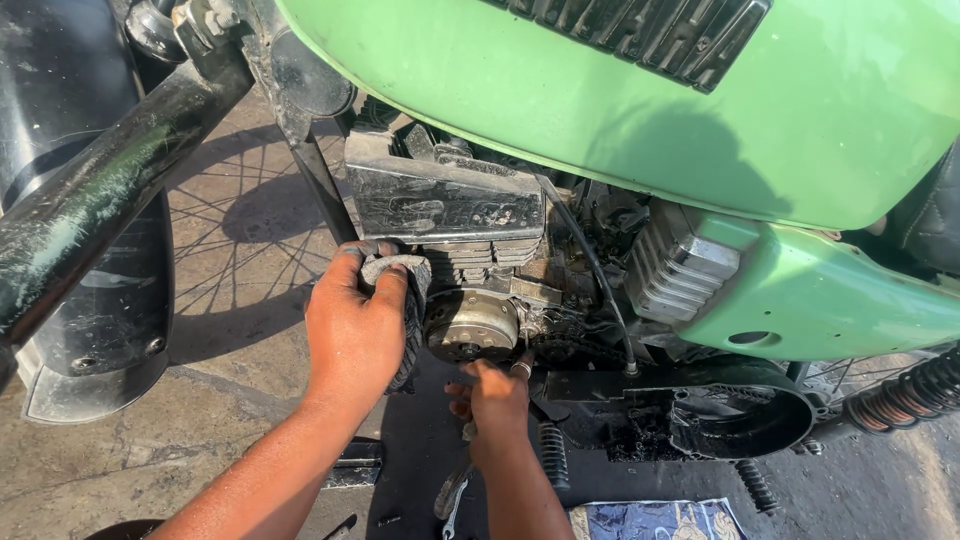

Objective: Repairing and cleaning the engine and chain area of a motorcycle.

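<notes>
Mid-cleaning at frame centre: left hand [352, 325] grips a grey rag [400, 275] against the round engine rotor [472, 325]; right hand [497, 397] grip closes on a tool I cannot make out. Next likely calls for a firm wipe around it.

Left hand [355, 325] raised with fingers curled closed; right hand [495, 400] lower, fingers loosely bent.

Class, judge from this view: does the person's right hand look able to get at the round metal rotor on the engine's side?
Probably yes: the right hand sits just below the rotor, whose face is uncovered; the left hand holds a rag beside it.
</notes>
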